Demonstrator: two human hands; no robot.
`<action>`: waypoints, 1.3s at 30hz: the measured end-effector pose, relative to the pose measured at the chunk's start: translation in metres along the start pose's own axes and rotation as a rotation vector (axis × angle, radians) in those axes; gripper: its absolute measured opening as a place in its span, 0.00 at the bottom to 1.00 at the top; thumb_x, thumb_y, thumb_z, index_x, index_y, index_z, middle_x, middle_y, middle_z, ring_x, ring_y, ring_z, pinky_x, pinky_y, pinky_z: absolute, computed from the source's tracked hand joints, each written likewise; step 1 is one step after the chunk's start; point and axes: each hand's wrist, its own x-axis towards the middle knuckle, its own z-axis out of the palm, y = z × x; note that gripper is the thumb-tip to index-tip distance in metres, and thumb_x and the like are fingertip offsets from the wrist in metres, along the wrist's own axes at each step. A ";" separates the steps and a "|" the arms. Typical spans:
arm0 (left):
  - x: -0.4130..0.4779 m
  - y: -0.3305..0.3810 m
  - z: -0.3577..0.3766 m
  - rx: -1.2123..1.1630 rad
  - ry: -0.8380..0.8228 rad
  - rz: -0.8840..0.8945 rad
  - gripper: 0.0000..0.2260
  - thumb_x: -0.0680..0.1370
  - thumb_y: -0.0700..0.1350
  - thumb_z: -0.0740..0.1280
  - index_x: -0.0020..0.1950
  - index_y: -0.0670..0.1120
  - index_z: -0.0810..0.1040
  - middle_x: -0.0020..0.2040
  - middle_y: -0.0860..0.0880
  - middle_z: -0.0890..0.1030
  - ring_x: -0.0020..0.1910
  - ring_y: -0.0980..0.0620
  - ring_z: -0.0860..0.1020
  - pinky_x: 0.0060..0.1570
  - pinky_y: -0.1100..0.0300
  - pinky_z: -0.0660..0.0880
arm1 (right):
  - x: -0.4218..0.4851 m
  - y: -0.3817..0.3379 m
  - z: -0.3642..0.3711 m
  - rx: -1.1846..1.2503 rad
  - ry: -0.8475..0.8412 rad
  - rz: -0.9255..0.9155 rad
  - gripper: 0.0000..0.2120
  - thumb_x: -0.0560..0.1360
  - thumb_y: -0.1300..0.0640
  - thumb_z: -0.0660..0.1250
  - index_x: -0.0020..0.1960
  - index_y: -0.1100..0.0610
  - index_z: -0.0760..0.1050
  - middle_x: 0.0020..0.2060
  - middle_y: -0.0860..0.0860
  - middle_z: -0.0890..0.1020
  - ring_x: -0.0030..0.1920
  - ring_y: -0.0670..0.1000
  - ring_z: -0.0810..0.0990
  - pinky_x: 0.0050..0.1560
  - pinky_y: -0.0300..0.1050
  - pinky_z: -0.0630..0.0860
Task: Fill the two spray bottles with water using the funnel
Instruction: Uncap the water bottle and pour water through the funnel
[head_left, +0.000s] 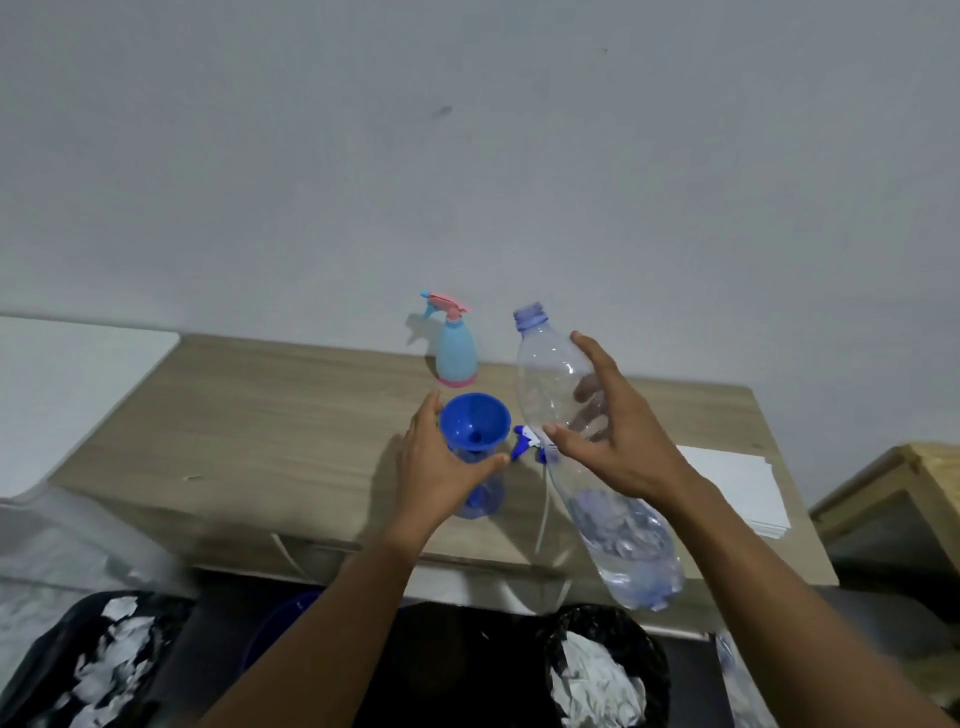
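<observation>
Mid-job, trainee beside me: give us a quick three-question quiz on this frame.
1. True or false: the funnel sits in the clear spray bottle that the left hand holds.
2. The water bottle in the right hand is: A) tilted, mouth up; B) upside down; C) capped.
3. Fill in: the pink-topped spray bottle has its sprayer ___ (on/off).
Key: 1 true; 2 A; 3 on.

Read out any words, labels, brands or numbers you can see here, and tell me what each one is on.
No text can be read: the large plastic bottle, blue funnel, clear spray bottle, pink and blue spray bottle and white sheets show no print.
</observation>
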 end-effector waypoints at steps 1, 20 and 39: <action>0.003 0.000 0.002 0.001 0.007 -0.006 0.41 0.60 0.56 0.82 0.67 0.54 0.66 0.61 0.57 0.75 0.60 0.54 0.75 0.58 0.52 0.76 | 0.000 -0.002 -0.001 -0.042 -0.049 0.006 0.44 0.70 0.47 0.76 0.76 0.32 0.52 0.51 0.48 0.74 0.42 0.49 0.79 0.43 0.35 0.75; 0.005 -0.003 0.006 -0.215 -0.010 -0.005 0.28 0.67 0.46 0.81 0.60 0.58 0.70 0.54 0.60 0.77 0.50 0.64 0.77 0.43 0.79 0.71 | -0.001 -0.015 -0.025 -0.412 -0.555 0.089 0.42 0.71 0.42 0.73 0.76 0.33 0.50 0.45 0.37 0.70 0.42 0.36 0.73 0.50 0.39 0.69; 0.012 -0.012 0.014 -0.261 -0.017 -0.007 0.36 0.65 0.52 0.81 0.69 0.53 0.70 0.61 0.56 0.78 0.58 0.59 0.77 0.48 0.72 0.73 | 0.017 -0.010 -0.031 -0.489 -0.636 0.093 0.42 0.70 0.39 0.71 0.75 0.33 0.49 0.61 0.45 0.76 0.56 0.49 0.75 0.60 0.49 0.74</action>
